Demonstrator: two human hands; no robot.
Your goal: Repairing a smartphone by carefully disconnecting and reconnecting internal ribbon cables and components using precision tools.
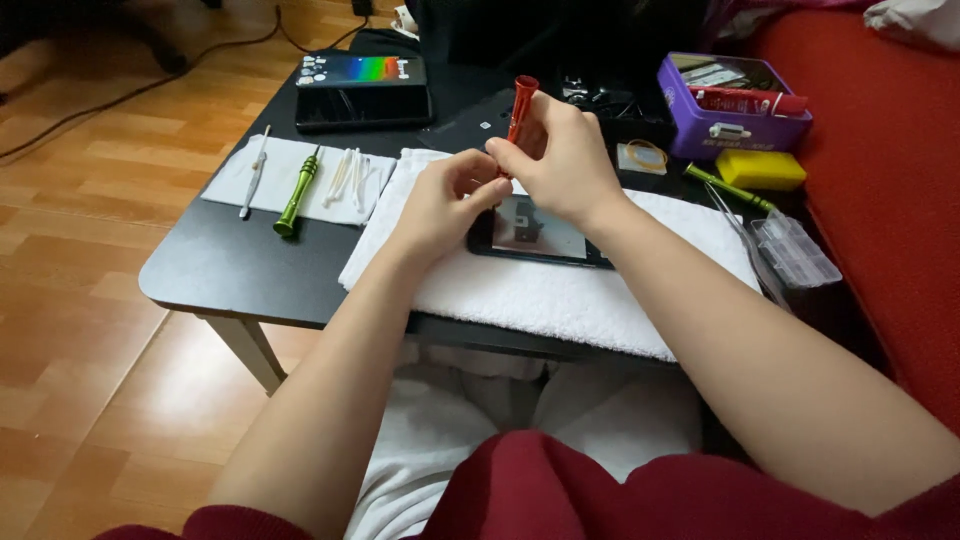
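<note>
Both hands meet over the middle of the low black table [230,270]. The right hand [565,160] grips a red screwdriver [521,105] around its lower shaft, fingers curled closed on it. The tool's long axis runs near-vertical, handle end up and tilted slightly to the far right, tip end down and hidden behind the fingers. The left hand [445,205] comes in from the near left, thumb and forefinger pinched narrow at the tool's lower end, touching or nearly touching the right hand; whether they hold a bit or only the tip I cannot tell.

Directly below the hands: an opened phone [530,235], lying flat on a white towel [560,295]. The tool tip sits just above the phone's left part. The right hand is the one carrying the tool.

Left on the table: a green screwdriver [297,190], tweezers [254,172] and cotton swabs [350,175] on a white cloth [225,185]. Far right: a purple tin [735,105], a yellow block [760,168], a second green screwdriver [728,187] and a clear plastic box [797,250]. Far centre: a dark phone box [362,90].
</note>
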